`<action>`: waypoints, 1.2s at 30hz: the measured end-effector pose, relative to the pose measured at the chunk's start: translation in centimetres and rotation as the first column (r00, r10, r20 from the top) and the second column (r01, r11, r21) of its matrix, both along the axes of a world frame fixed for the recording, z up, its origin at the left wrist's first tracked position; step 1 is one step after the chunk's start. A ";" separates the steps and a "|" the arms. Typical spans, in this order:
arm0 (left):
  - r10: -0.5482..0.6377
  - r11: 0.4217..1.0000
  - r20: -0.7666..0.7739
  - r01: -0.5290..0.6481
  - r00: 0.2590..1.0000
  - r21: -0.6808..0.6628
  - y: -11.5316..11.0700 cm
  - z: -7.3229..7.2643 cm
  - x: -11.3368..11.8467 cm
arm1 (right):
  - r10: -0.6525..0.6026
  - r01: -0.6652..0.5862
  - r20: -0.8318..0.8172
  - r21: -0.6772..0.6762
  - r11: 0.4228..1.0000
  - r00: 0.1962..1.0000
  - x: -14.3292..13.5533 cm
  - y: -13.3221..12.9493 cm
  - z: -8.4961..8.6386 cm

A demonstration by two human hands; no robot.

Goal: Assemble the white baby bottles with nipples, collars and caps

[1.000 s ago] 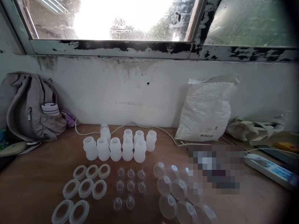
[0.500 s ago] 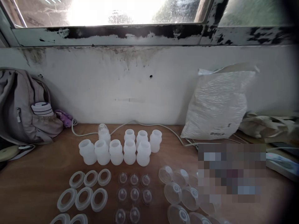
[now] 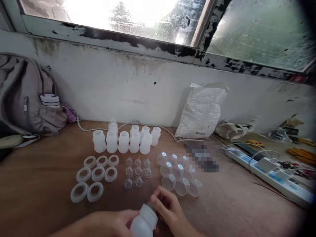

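"Head view: what's changed for us?"

"Our hands have come in, lower centre: left hand [image 3: 115, 223] wrapping a tilted bottle [image 3: 142, 227], right hand [image 3: 171, 212] pinching an unclear part [image 3: 151, 206] at its mouth. We've likely started on it."

Bright light comes through the window [image 3: 138, 19], whose frame [image 3: 118, 39] has peeling paint with dark patches. Below it, the white wall [image 3: 138, 75] is stained and has one small hole [image 3: 155, 83]. The bench [image 3: 49, 164] is brown.
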State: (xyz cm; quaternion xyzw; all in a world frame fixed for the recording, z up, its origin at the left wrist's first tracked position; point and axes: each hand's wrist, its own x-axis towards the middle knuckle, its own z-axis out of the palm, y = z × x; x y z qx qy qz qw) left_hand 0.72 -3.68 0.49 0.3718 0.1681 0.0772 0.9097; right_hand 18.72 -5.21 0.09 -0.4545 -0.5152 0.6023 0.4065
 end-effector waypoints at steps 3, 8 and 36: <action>-0.075 0.997 -0.031 0.074 0.997 -0.022 0.1 0.6 0.1 | -0.043 0.044 -0.013 0.051 0.998 0.999 0.1 -0.2 0.1; 0.034 0.994 -0.037 -0.030 0.999 0.104 -0.6 1.6 0.0 | -0.113 0.103 0.029 0.234 0.967 0.993 0.3 -0.1 0.5; 0.129 0.991 -0.129 -0.122 0.983 0.062 -0.7 1.0 -0.4 | -0.292 0.106 0.098 0.784 0.612 0.951 3.1 -1.5 1.4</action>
